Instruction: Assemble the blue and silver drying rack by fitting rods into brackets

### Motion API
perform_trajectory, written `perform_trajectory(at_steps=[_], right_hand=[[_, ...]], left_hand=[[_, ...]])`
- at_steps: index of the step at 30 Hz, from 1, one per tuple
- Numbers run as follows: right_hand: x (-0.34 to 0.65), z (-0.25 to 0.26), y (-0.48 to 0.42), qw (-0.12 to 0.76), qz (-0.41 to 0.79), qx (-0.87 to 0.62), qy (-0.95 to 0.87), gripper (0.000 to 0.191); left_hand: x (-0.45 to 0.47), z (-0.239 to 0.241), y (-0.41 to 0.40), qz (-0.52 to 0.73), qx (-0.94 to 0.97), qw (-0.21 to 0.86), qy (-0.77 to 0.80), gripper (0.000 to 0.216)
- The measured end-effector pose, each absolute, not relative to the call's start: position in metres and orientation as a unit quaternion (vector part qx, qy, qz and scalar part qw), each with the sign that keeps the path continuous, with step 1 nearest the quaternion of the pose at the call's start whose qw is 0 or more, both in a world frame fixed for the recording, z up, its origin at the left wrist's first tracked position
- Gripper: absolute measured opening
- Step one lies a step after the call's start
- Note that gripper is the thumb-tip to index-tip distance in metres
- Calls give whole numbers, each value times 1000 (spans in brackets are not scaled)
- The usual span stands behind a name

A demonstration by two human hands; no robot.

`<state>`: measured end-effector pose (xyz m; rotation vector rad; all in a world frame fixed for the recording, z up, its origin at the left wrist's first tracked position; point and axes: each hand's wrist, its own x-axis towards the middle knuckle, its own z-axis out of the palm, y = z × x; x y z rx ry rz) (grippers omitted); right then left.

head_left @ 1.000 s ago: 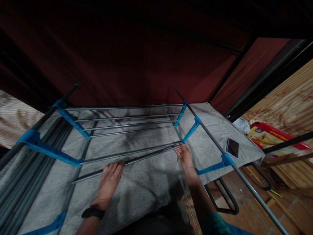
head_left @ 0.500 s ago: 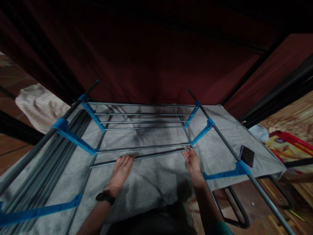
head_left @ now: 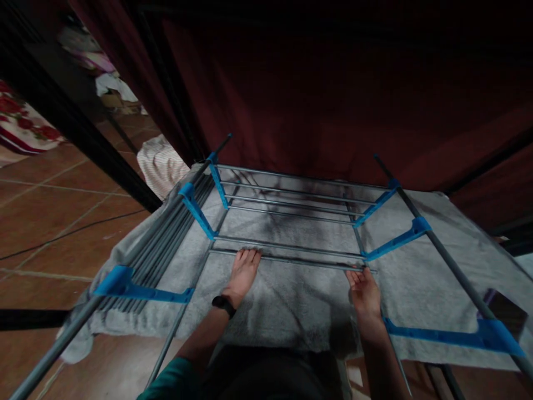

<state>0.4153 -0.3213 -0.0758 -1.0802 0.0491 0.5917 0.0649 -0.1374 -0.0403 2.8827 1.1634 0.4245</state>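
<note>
A loose grey metal tube [head_left: 300, 260] lies crosswise before me, just on my side of the crossbar nearest me. My left hand [head_left: 245, 272] is closed around it left of its middle, knuckles up. Near its right end, my right hand [head_left: 363, 289] pinches it from below. The tube is part of a rack frame with blue plastic brackets: one at the left [head_left: 199, 211], one at the right [head_left: 397, 239]. Several crossbars [head_left: 287, 190] join the two sides farther back. The fingertips under the tube are partly hidden.
A bundle of grey tubes [head_left: 170, 233] lies at the left on the grey cloth [head_left: 291, 300]. A dark phone [head_left: 506, 311] rests at the right, behind a blue bracket [head_left: 449, 336]. Dark red curtains [head_left: 312, 100] hang behind. Striped cloth [head_left: 162, 164] lies beyond the left edge.
My view has swung to the left, so the frame appears farther right. Both hands keep hold of the tube, whose left end now sits closer to the neighbouring crossbar.
</note>
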Motion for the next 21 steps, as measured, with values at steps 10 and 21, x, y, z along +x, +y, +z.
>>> perform_trajectory(at_steps=[10,21], right_hand=[[418,-79,-326,798,297,-524,-14,14],[422,-86,-329,813,297,-501,-21,19]], left_hand=[[70,-36,-140,102,919,-3,382,40],[78,-26,-145,65,917,-48,391,41]])
